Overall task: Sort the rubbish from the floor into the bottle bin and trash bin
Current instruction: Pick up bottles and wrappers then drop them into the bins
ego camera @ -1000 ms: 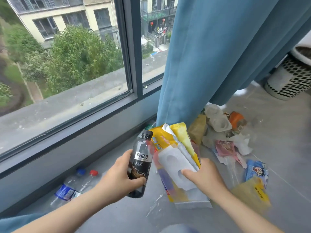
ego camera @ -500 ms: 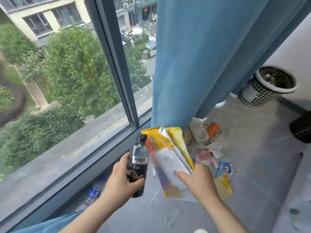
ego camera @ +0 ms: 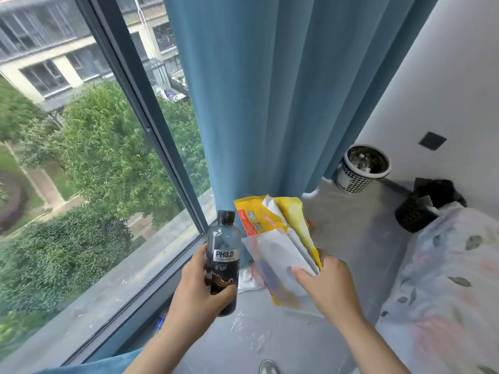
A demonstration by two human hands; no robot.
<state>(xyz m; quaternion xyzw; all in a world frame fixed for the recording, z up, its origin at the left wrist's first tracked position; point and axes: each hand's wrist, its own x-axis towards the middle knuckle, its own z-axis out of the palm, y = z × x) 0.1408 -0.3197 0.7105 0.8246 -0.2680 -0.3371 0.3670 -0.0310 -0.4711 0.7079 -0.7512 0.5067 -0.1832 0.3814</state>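
Observation:
My left hand (ego camera: 201, 295) grips a dark plastic bottle (ego camera: 223, 255) with a black cap and a "PH8.0" label, held upright. My right hand (ego camera: 328, 286) pinches a bundle of wrappers (ego camera: 275, 230), yellow and red bags with white packaging, raised beside the bottle. A white perforated bin (ego camera: 360, 171) holding clear bottles stands by the far wall. To its right is a black bin (ego camera: 417, 211) with dark and white rubbish in it. The bundle hides most of the litter on the floor behind it.
A blue curtain (ego camera: 270, 103) hangs just behind the bundle. The window and its dark frame (ego camera: 162, 157) run along the left. A floral-covered bed (ego camera: 445, 292) fills the right. A clear bag (ego camera: 249, 278) and another bottle (ego camera: 161, 321) lie on the grey floor by the window.
The view has risen and both hands came up with the bottle and wrappers. The litter pile has dropped behind the bundle, and both bins now show at the far right.

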